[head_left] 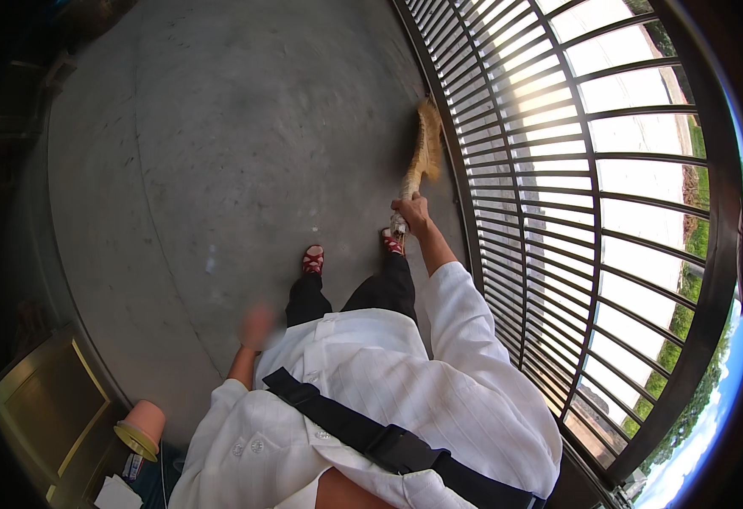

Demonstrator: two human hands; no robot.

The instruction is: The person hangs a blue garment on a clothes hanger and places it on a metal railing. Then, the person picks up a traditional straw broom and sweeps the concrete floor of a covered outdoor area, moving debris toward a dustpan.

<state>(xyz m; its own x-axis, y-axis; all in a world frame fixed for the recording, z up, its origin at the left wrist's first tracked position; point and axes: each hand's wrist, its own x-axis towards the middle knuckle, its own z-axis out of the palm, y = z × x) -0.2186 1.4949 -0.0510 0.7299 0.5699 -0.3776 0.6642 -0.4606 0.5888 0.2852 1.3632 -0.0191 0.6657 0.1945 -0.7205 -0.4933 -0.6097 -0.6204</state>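
Left hand (257,327) blurred, seemingly empty; right hand (411,212) clamped on straw broom (425,153). Risk: bristles beyond right hand snag railing (524,212) bars, twisting grip.

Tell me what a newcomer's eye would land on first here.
The straw broom, gripped in the right hand and sweeping the grey concrete floor beside the dark metal railing on the right. The left hand hangs blurred and empty at the person's side, above a pink cylinder at lower left.
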